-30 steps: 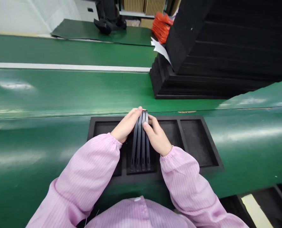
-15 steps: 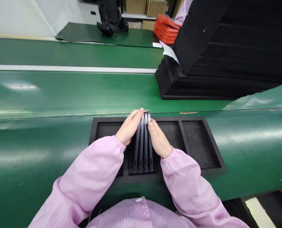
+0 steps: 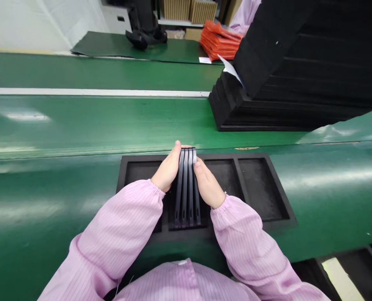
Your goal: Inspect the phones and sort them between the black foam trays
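Observation:
Several thin dark flat devices (image 3: 186,188) with small slots at their near ends stand on edge, side by side. They are in a middle compartment of a black foam tray (image 3: 283,205). My left hand (image 3: 167,169) presses against their left side, thumb pointing up and fingers curled behind the far end. From the right, my right hand (image 3: 208,182) presses the outermost device, its thumb along the side near the top. Both hands clamp the row between them; most fingertips are hidden.
A tall stack of black foam trays (image 3: 299,83) stands at the back right on the green bench (image 3: 110,121). Orange bags (image 3: 219,41) lie piled behind it, and a black stand (image 3: 145,37) is at the far edge. More black trays (image 3: 358,267) sit low at the right.
The far ends of the devices have shifted slightly left. My left thumb has moved left and down with them, now lying against the outer side. My right hand has barely moved.

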`<act>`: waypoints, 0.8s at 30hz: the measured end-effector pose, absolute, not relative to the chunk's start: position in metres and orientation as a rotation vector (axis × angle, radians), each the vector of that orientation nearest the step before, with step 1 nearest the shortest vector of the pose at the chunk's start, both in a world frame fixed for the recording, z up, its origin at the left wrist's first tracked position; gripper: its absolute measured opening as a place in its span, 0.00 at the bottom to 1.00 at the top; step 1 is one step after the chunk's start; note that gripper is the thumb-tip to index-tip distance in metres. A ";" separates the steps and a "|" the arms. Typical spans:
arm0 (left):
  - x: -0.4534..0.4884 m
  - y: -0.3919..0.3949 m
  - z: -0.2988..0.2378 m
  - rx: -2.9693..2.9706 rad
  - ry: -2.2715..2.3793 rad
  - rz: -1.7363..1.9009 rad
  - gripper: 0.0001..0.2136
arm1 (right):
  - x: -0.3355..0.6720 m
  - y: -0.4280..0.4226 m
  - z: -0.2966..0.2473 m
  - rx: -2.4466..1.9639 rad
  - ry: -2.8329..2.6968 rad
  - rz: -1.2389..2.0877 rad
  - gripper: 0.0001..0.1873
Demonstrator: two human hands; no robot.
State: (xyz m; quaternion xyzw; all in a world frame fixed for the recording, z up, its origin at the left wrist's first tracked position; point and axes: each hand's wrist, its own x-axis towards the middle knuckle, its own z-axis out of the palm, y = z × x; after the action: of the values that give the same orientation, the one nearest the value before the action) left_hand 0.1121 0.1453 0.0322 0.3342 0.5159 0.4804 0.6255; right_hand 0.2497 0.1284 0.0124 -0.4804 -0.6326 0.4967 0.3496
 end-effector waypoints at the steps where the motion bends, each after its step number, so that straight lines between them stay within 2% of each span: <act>1: 0.112 0.145 0.032 0.768 1.183 1.104 0.25 | 0.250 0.128 0.012 -1.243 -1.640 1.287 0.34; 24: 0.112 0.147 0.027 0.770 1.164 1.137 0.27 | 0.250 0.128 0.014 -1.230 -1.642 1.308 0.34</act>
State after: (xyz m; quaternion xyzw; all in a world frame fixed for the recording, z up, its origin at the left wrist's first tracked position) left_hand 0.1123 0.1468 0.0273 0.3352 0.5066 0.4948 0.6215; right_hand 0.2499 0.1282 0.0139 -0.4741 -0.6329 0.5041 0.3471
